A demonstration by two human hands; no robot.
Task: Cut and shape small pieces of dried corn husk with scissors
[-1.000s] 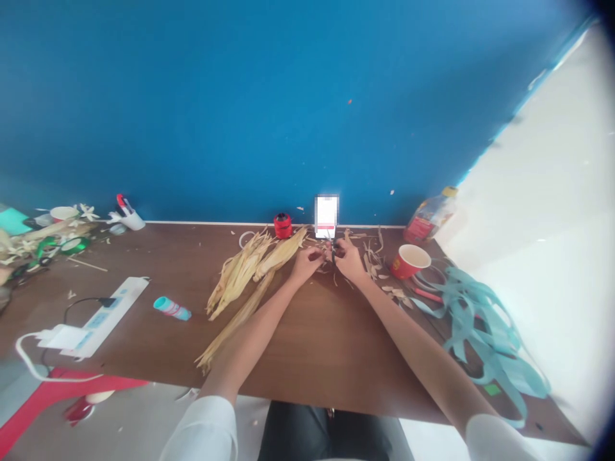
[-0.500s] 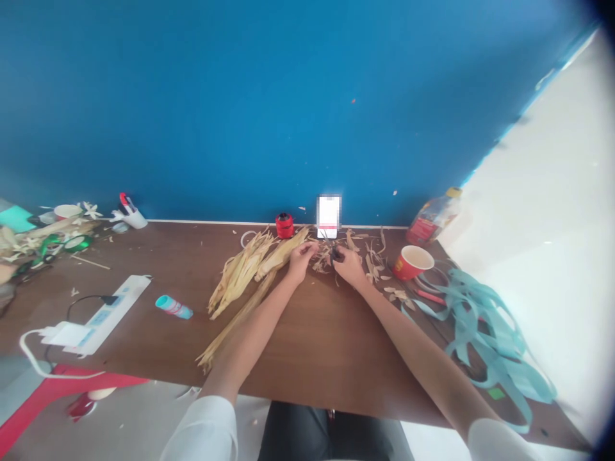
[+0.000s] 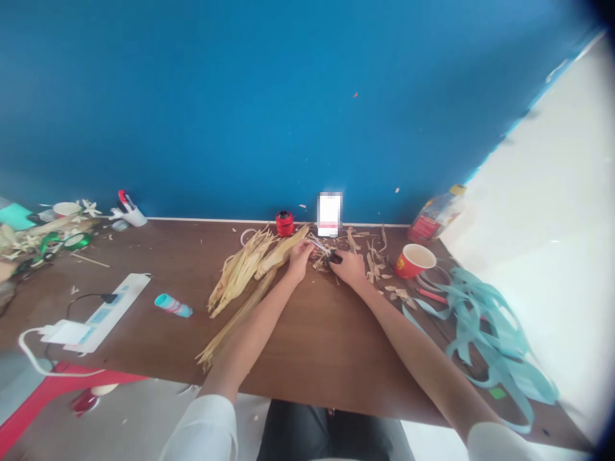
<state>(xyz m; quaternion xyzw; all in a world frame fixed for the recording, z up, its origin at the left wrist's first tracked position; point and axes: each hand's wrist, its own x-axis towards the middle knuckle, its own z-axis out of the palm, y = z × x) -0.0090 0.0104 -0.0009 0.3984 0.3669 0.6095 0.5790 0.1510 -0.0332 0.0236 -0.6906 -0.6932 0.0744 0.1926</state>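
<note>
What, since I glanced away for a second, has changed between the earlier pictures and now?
The left hand has shifted slightly left, away from the right hand. The scissors, gripped by the right hand, have swung left; their blades now point toward the left hand. Whether the left hand took anything is unclear. The husks, red cup and teal ribbon stayed put.

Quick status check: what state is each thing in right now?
Scissors, held, blades seemingly parted
Right hand, closed around the scissors
Left hand, fingers bent; any grip unclear
Phone, upright, screen lit
Red paper cup, upright, uncovered
Bottle, capped
Power strip, white charger plugged in
Blue tube, lying down
Teal ribbon, loosely heaped
</note>
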